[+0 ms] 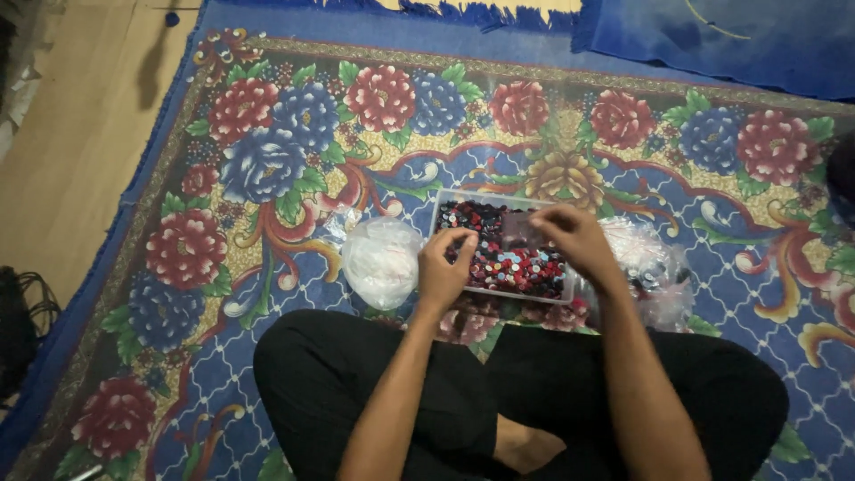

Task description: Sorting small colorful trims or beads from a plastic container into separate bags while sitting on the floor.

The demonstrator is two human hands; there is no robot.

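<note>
From the head camera, a person sits cross-legged on a floral rug (267, 178) patterned in blue, red and cream, black trousers (374, 383) filling the lower part of the view. Just beyond the knees a clear rectangular plastic tray (443, 212) lies on the rug, packed with small round pieces (525, 267) in red, black and pale blue.

The left hand (443, 267) rests at the tray's near left edge with its fingers curled in narrow over the pieces; whether they pinch anything I cannot tell. The right hand (577, 239) hovers over the tray's right half, fingers bent close together, and the blur hides whether they hold a piece.

A crumpled clear plastic bag (381, 260) lies just left of the tray. Another clear bag (655, 267) with dark contents sits just right of it. A blue cloth (730, 40) lies at the rug's far edge, and bare floor (71, 134) shows to the left.
</note>
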